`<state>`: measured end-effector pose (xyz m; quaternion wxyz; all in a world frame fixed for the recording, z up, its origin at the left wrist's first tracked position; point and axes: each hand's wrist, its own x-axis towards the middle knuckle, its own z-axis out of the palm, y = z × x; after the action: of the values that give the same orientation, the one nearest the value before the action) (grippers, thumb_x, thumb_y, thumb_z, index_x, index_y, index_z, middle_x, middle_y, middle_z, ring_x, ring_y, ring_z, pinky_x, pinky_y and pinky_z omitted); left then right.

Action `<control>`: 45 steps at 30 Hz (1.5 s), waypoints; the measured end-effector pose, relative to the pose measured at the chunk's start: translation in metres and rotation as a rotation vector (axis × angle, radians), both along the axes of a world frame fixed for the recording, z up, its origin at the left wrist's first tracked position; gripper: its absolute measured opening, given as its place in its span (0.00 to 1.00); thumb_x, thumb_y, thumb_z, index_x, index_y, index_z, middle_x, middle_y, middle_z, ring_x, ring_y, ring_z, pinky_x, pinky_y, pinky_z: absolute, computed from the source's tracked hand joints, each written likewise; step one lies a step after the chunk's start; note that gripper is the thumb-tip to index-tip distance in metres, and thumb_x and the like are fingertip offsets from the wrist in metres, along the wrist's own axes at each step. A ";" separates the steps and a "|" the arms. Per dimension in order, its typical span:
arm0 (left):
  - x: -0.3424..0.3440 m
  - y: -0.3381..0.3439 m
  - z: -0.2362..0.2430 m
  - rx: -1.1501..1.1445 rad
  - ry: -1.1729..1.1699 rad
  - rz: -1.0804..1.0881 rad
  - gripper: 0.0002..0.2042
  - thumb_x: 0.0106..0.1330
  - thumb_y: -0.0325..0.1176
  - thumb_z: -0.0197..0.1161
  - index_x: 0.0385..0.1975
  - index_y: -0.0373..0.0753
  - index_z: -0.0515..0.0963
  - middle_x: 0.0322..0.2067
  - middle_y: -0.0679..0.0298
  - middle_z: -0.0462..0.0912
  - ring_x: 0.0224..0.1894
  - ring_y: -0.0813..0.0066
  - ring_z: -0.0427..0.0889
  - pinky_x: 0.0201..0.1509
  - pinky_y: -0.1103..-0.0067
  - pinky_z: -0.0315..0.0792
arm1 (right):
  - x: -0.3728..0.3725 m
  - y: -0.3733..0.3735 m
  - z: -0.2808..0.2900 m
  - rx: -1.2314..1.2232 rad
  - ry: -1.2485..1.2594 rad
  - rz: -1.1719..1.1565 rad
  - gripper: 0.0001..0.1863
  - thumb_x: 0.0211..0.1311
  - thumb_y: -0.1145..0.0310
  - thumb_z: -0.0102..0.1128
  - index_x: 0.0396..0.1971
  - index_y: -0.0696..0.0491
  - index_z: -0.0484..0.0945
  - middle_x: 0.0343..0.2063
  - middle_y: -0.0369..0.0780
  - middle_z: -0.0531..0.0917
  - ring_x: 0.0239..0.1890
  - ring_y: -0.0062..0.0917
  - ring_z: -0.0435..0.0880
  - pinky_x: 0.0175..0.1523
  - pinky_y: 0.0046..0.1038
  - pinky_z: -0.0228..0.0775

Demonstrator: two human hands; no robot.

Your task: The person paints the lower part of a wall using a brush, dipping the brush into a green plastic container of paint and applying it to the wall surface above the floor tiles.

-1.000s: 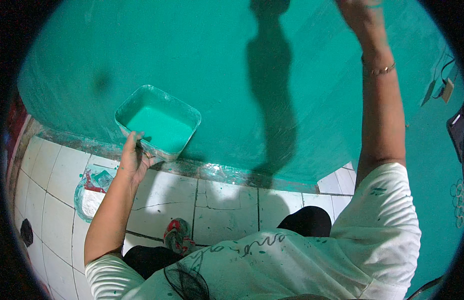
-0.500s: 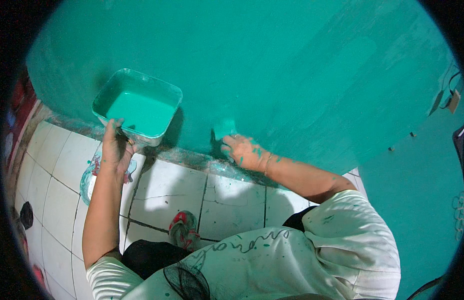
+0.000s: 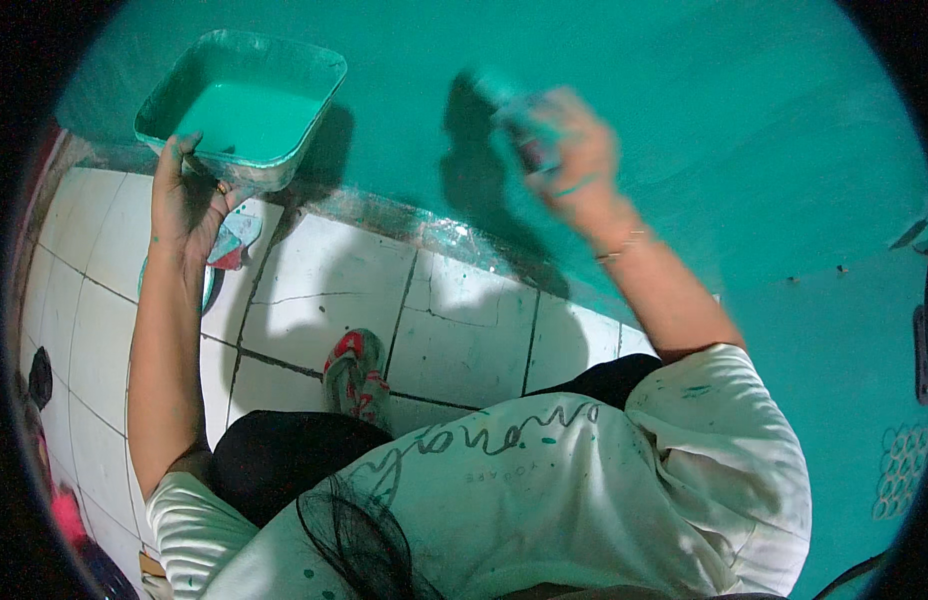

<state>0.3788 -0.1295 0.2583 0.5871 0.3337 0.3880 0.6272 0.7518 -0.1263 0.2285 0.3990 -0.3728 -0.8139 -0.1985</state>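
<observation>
My left hand (image 3: 189,205) is closed on the edge of a squarish container (image 3: 259,115) of turquoise paint, at the upper left. My right hand (image 3: 579,155) is blurred by motion, its fingers wrapped round a paintbrush (image 3: 524,125). The brush head is against or very close to the turquoise wall (image 3: 724,130), above the baseboard, and throws a dark shadow on it; I cannot tell if it touches.
A white tiled floor (image 3: 454,290) runs below the wall, with my shoe (image 3: 354,365) on it. A paint-smeared bag or tub (image 3: 234,240) lies behind my left forearm. Small dark and pink items (image 3: 64,510) sit at far left; a dark object (image 3: 922,355) is at far right.
My right hand swept from high at the right down to near the wall's base, then rose again with the brush. The container in my left hand now appears higher and farther left in view.
</observation>
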 end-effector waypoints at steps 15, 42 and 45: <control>-0.036 0.026 -0.027 -0.065 -0.021 -0.073 0.23 0.63 0.48 0.53 0.50 0.40 0.62 0.54 0.46 0.63 0.53 0.45 0.71 0.53 0.54 0.72 | 0.071 0.021 -0.198 -0.861 -0.572 -0.242 0.12 0.41 0.72 0.59 0.30 0.56 0.78 0.34 0.51 0.79 0.36 0.44 0.79 0.40 0.40 0.72; 0.050 -0.048 -0.046 -0.047 0.171 -0.400 0.27 0.59 0.43 0.59 0.55 0.40 0.61 0.53 0.58 0.68 0.54 0.62 0.70 0.54 0.65 0.71 | 0.175 -0.101 -0.128 -0.760 -0.194 -0.503 0.13 0.38 0.73 0.60 0.29 0.57 0.77 0.28 0.51 0.79 0.35 0.48 0.77 0.42 0.43 0.69; 0.087 -0.049 -0.035 -0.166 0.065 -0.535 0.28 0.57 0.42 0.59 0.56 0.38 0.61 0.53 0.58 0.68 0.55 0.60 0.69 0.56 0.62 0.69 | 0.206 -0.108 -0.058 -0.550 -0.298 -0.482 0.20 0.33 0.78 0.64 0.35 0.57 0.75 0.37 0.50 0.79 0.38 0.48 0.77 0.43 0.42 0.69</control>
<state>0.4656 -0.1787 0.2234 0.7442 0.3952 0.3548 0.4050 0.9579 -0.2344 0.1702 0.1036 -0.6132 -0.7749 -0.1129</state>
